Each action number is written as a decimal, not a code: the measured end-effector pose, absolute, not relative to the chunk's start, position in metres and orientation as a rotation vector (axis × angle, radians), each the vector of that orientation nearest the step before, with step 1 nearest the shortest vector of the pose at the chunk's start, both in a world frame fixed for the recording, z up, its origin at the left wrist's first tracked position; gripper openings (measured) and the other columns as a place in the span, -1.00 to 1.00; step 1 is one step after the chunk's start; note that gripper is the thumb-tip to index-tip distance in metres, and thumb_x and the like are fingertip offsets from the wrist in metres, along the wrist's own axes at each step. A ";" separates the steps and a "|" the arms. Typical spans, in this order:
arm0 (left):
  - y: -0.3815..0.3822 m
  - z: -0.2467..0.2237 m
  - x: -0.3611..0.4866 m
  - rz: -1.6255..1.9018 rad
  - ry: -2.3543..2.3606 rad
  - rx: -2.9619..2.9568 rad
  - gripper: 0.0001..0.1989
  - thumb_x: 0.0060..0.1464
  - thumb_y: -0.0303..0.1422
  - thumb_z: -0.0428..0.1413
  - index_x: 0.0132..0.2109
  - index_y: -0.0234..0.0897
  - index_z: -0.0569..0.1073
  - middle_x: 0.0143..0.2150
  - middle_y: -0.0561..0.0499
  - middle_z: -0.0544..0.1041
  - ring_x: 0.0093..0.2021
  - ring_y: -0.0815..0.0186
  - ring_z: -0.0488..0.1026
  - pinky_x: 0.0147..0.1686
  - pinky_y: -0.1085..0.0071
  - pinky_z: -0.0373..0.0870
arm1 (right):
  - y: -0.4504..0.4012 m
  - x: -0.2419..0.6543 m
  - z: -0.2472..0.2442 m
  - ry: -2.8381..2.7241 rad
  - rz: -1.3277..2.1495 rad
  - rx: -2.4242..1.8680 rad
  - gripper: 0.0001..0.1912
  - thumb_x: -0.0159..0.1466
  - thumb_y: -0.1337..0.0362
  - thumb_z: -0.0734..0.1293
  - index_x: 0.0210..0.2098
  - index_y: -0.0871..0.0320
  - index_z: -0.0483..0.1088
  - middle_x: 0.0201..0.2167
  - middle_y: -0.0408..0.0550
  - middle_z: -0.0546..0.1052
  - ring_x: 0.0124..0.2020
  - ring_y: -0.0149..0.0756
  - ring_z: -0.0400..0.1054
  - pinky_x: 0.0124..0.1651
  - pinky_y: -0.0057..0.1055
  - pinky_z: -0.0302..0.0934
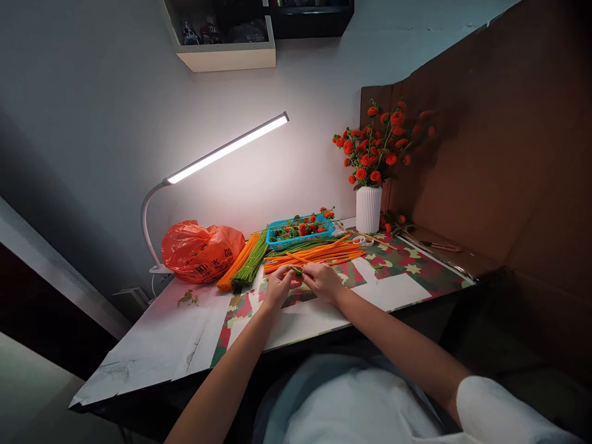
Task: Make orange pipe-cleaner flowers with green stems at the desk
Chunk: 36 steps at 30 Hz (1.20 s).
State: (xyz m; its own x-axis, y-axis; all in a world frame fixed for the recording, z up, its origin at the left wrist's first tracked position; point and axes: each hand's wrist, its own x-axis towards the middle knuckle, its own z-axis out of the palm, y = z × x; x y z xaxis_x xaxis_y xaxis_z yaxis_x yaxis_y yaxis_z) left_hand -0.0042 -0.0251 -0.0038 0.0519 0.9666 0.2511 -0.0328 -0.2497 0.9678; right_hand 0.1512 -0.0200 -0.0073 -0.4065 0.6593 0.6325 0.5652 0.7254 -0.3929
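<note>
Near the front of the table, my left hand (279,287) and my right hand (321,280) meet with fingers pinched around a small green piece (297,271). Its exact shape is too small to make out. Just behind my hands lies a spread of orange stems (324,251). A bundle of green stems (252,262) rests to the left, beside another orange bundle (238,266). Farther back, a blue basket (276,244) holds green stems with orange flowers.
An orange plastic bag (198,250) sits at the left by a lit lamp (226,150). A white vase (369,209) of orange flowers stands at the back right, near pliers (444,246) and a cardboard panel (490,154). White tape (359,240) lies behind the orange stems.
</note>
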 end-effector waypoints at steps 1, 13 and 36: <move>-0.025 -0.003 -0.005 1.329 1.019 1.403 -0.66 -0.19 -0.12 0.26 -0.36 -0.33 0.53 -0.32 -0.04 0.51 -0.37 0.33 0.46 -0.45 0.43 0.52 | -0.020 0.152 -0.007 -2.131 0.135 -0.902 -0.79 0.25 0.41 0.19 -0.50 0.15 0.33 -0.52 -0.13 0.41 -0.44 -0.37 0.24 -0.34 -0.45 -0.04; -0.027 -0.002 -0.001 1.328 0.963 1.334 -0.62 -0.33 -0.12 0.36 -0.43 -0.32 0.49 -0.39 0.02 0.49 -0.39 0.36 0.44 -0.39 0.43 0.49 | -0.016 0.147 -0.014 -1.924 0.315 -0.982 -0.69 0.18 0.34 0.19 -0.68 0.15 0.20 -0.69 -0.21 0.26 -0.59 -0.43 0.11 -0.46 -0.46 -0.10; -0.017 -0.016 -0.001 1.500 1.069 1.215 -0.59 -0.38 -0.12 0.36 -0.45 -0.37 0.51 -0.40 -0.02 0.53 -0.39 0.34 0.46 -0.33 0.38 0.48 | -0.018 0.136 -0.015 -1.851 0.230 -1.045 -0.88 0.17 0.39 0.31 -0.50 0.20 0.43 -0.52 -0.07 0.50 -0.45 -0.34 0.33 -0.35 -0.45 0.13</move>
State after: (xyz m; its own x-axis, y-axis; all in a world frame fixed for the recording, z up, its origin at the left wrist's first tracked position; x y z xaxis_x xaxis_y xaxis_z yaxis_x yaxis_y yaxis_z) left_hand -0.0012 -0.0165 -0.0163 -0.1108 0.9721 0.2068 -0.1224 -0.2199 0.9678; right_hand 0.1358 -0.0175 -0.0148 -0.1698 0.7411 0.6496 0.5599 0.6150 -0.5553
